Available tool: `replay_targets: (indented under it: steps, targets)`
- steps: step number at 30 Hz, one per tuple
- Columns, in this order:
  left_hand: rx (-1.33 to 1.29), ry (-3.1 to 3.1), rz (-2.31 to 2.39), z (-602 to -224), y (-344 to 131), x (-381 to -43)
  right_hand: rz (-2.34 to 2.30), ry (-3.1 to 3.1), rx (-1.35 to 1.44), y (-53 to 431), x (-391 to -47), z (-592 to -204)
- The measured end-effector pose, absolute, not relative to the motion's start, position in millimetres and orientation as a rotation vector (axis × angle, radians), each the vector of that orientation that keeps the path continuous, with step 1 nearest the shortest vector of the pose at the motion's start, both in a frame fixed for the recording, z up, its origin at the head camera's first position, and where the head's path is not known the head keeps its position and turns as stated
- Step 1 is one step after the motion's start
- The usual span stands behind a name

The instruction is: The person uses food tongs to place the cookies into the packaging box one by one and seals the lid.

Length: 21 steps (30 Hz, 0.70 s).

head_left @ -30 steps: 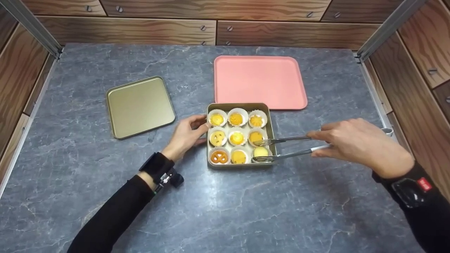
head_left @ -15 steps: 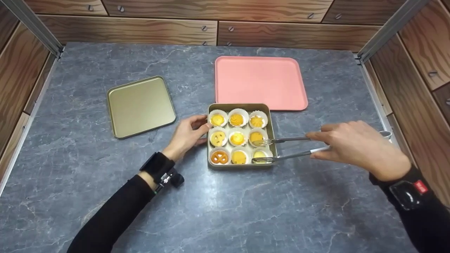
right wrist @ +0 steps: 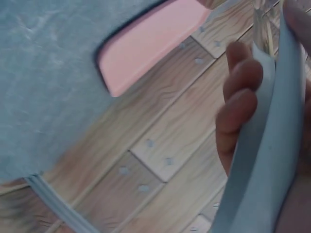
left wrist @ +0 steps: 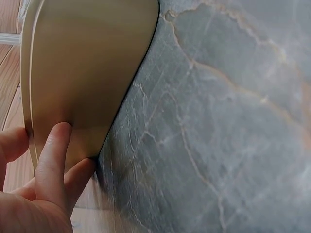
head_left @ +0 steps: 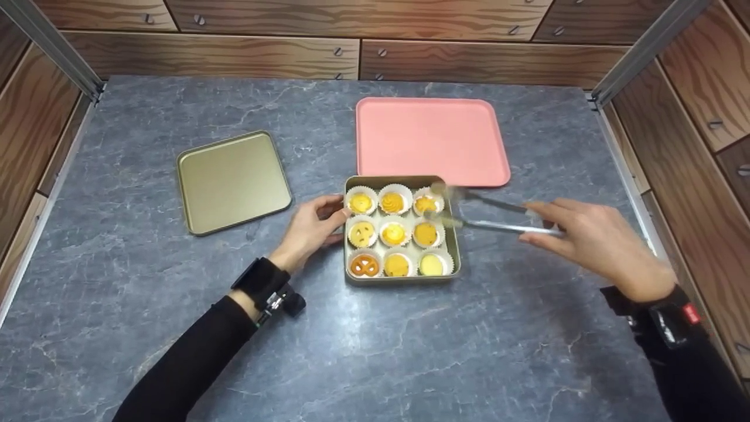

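Note:
A square gold tin (head_left: 404,281) holds several cookies in white paper cups, among them a pretzel (head_left: 364,266) at front left and a flower-shaped cookie (head_left: 426,204) at back right. My left hand (head_left: 310,227) grips the tin's left side. In the left wrist view its fingertips press the outer wall (left wrist: 92,58), with one digit up at the rim. My right hand (head_left: 597,243) holds a pair of metal tongs (head_left: 507,227), spread apart. Their blurred tips hang around the flower-shaped cookie, nothing between them. White handles of the tongs fill the palm in the right wrist view.
Behind the tin lies a pink tray (head_left: 430,140), its front edge close to the tin's back. To the left rests a gold square lid (head_left: 234,183). Wood-patterned panels (head_left: 263,55) and metal posts border the grey marbled table (head_left: 375,363).
The tongs have moved away from me, from the front right cookies up to the back right cookie, and nothing was lifted. My left hand has stayed on the tin.

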State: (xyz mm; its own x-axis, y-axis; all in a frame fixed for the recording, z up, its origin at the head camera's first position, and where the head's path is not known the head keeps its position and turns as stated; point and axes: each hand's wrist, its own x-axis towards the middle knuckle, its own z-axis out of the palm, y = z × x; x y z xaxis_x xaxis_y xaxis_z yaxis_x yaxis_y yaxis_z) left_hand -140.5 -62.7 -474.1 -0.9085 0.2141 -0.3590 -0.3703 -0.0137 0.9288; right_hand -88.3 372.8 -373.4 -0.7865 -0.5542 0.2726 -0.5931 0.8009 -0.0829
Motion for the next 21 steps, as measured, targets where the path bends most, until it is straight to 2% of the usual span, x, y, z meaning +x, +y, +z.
replay_targets:
  steps: [9,21]
  targets:
    - [-0.131,1.881,1.985,-477,-62,-141,0.437,-2.754,0.433,394,-99,-416]
    - [-0.137,1.879,1.976,-475,-63,-141,0.562,-2.785,0.011,409,-113,-448]
